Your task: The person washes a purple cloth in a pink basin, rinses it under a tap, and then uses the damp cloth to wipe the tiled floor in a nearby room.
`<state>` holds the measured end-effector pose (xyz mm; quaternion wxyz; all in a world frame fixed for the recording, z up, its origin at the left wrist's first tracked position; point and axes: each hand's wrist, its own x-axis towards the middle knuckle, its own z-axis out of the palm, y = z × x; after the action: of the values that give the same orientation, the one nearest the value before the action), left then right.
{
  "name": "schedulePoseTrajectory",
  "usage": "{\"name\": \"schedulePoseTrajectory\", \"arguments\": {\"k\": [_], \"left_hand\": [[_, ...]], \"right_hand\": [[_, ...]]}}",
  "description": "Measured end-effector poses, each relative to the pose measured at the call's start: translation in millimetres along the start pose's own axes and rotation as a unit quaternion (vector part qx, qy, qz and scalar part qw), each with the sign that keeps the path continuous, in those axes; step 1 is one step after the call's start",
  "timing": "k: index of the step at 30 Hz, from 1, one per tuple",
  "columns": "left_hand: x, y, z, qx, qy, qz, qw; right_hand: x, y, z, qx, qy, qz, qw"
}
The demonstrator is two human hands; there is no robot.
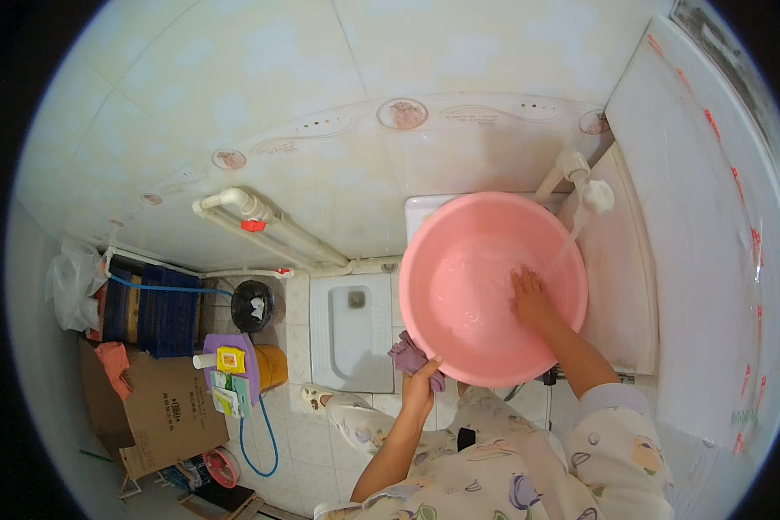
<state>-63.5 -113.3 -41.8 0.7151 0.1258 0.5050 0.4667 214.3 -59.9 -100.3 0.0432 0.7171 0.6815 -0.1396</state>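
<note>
A large pink plastic basin (429,260) rests on a white sink, with some water inside. Water runs into it at the right from a white tap (575,170). My right hand (530,296) is in the basin with its fingers spread, touching the water or the bottom, and nothing shows in it. At the basin's lower left rim, my left hand (421,387) grips a purple cloth (408,354), which hangs over the outside of the rim.
A white squat toilet (353,338) is set in the tiled floor to the left. Further left stand a black-lined bin (252,305), a stool with a purple top (253,364) holding wipes, and a cardboard box (169,416). White pipes (286,234) run along the wall. A white panel (695,227) stands at the right.
</note>
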Motion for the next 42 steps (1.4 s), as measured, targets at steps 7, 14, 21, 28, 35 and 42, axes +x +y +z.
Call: {"name": "schedulePoseTrajectory", "arguments": {"k": [7, 14, 21, 28, 35, 42], "left_hand": [[3.2, -2.1, -13.9, -0.015, -0.019, -0.054, 0.998], [0.0, 8.8, -1.6, -0.074, -0.029, -0.063, 0.995], [7.7, 3.9, 1.2, -0.073, 0.032, -0.012, 0.997], [-1.4, 12.9, -0.3, -0.070, -0.013, -0.030, 0.997], [0.3, 10.9, 3.9, -0.026, -0.038, -0.036, 0.998], [9.6, 14.9, -2.0, -0.020, -0.014, -0.030, 0.999]], "right_hand": [[-48.1, -64.1, -75.7, 0.143, -0.470, -0.063, 0.869], [-40.1, -186.7, -40.6, 0.434, -0.102, -0.072, 0.892], [-105.2, -87.2, -62.8, 0.204, -0.282, -0.161, 0.923], [-59.8, -10.1, -68.6, -0.223, -0.322, -0.064, 0.918], [49.4, -1.2, 37.3, 0.034, 0.205, -0.004, 0.978], [79.2, -90.9, 10.6, 0.135, 0.119, -0.006, 0.984]]}}
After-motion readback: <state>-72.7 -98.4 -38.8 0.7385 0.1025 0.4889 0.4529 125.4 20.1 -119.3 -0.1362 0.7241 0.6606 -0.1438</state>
